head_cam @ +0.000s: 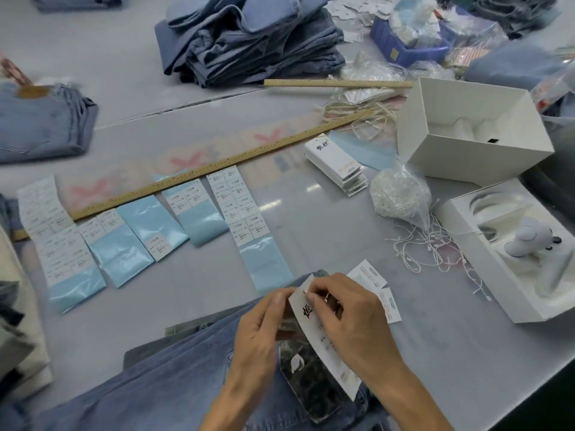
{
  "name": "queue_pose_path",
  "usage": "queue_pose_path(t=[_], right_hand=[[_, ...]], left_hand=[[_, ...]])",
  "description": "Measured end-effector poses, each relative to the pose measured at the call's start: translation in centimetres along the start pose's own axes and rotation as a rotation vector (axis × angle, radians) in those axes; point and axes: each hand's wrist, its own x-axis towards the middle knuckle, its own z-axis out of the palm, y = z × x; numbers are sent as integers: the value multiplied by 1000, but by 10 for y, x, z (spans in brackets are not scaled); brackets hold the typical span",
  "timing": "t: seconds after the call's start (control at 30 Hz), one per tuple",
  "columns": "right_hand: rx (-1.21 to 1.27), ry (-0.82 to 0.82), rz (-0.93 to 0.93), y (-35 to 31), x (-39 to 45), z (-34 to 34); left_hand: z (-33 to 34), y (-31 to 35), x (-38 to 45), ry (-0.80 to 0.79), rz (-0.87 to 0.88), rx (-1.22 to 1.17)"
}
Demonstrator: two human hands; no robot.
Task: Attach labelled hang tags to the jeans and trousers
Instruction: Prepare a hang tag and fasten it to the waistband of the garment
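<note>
A pair of blue jeans point(174, 377) lies flat at the near edge of the table. Over it, both hands hold a long white hang tag point(323, 340) with black characters. My left hand point(258, 334) pinches the tag's upper left edge. My right hand point(348, 315) grips its top end, fingertips closed together there. A dark patterned card point(314, 387) sits beneath the tag on the jeans. Two more white tags point(378, 290) lie just right of my hands. A stack of blank hang tags point(337, 164) rests mid-table.
Several blue-backed sticker label sheets point(155, 231) lie in a row beside a long wooden ruler point(199, 169). A bag of white string loops point(401, 194) and loose strings point(432, 244) lie right. White open boxes point(473, 135), a blue bin point(404, 42) and jeans piles point(249, 38) stand beyond.
</note>
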Motion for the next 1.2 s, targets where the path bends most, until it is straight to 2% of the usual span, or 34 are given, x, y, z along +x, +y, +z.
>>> queue_pose_path(t=[0.07,0.2,0.37,0.4,0.5,0.57,0.73,0.87,1.03,1.13,1.2], right_hand=[[-57,-40,-56,-4,-2,-2],[-243,-86,-237,-13,-7,-4],[-166,-56,-216,-14,-14,-9],[-127,-28,-182,-14,-16,-10],[-52,142,-120,-11,-17,-22],[24,180,-162,-13,-15,-33],[139,145,-263,-26,-11,-52],[131,168,-277,-26,-8,-66],[255,226,-172,-15,-15,-67],[242,263,-114,-6,-19,-71],[150,308,-79,6,-23,-78]], left_hand=[[-7,3,1,4,-43,-81],[-15,-1,1,-23,15,67],[-13,3,-2,-27,103,297],[-13,6,-2,-13,184,441],[-11,34,-5,34,642,1149],[-3,62,-9,-5,792,1288],[15,103,-12,-61,907,1280],[20,104,-10,-72,876,1099],[29,89,0,-105,850,936],[35,63,18,-90,653,731],[38,33,33,-67,444,757]])
